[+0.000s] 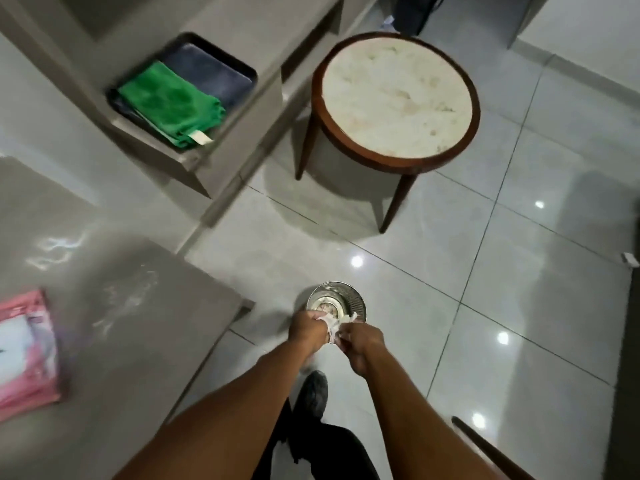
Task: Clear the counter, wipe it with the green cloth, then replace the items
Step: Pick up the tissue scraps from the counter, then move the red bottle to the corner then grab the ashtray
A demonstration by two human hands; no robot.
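Both hands are meeting over a small metal bin [336, 304] on the tiled floor, the left hand [307, 330] and the right hand [363, 342] each curling their fingers round crumpled pale paper [333, 324] between them. The green cloth [173, 103] is lying folded on a dark tray [242, 65] far left, while the grey counter [131, 271] near left is carrying a pink packet [26, 355].

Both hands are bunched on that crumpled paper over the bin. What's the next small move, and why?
Probably let go, so the crumpled paper drops into the metal bin. The left hand and right hand both pinch it right above the bin's open mouth, so nothing needs carrying further. The green cloth lies untouched in its tray, and wiping needs free hands.
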